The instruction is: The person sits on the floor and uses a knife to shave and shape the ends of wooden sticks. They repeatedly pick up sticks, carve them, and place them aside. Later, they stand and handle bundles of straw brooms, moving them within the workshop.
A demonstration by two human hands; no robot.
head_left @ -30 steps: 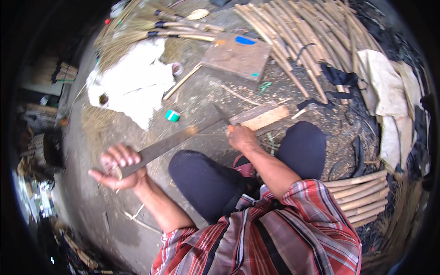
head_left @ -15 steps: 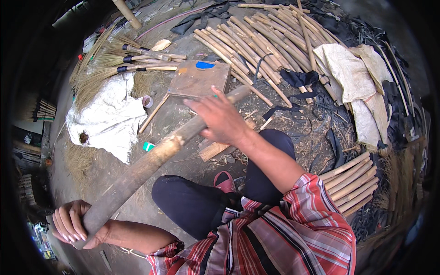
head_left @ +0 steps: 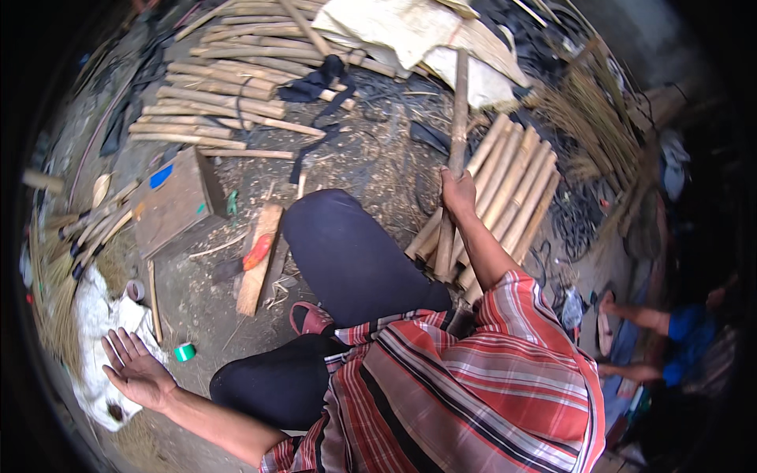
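Note:
My right hand (head_left: 459, 191) is wrapped round a long brownish-grey wooden pole (head_left: 460, 110). The pole stands out away from me on the right, over a stack of cut bamboo sticks (head_left: 516, 193). Its far end reaches in front of a pale cloth sack. Out to the left, my left hand (head_left: 140, 370) is open, palm up with fingers spread, and holds nothing. It hangs above a white sack (head_left: 95, 315). Before my knees lies a wooden block (head_left: 254, 288), with an orange-red handle (head_left: 258, 252) on it that seems to join a dark blade.
A wooden box (head_left: 177, 201) with a blue patch sits at the left, near straw brooms (head_left: 59, 292) and a green tape roll (head_left: 184, 351). Many bamboo sticks (head_left: 213, 106) lie at the back beneath a pale sack (head_left: 386, 27). Another person's arm or leg (head_left: 643, 317) shows at right.
My left hand has let go of the pole and opened. My right hand has carried the pole over to the right, above the bamboo stack. The view has turned rightward.

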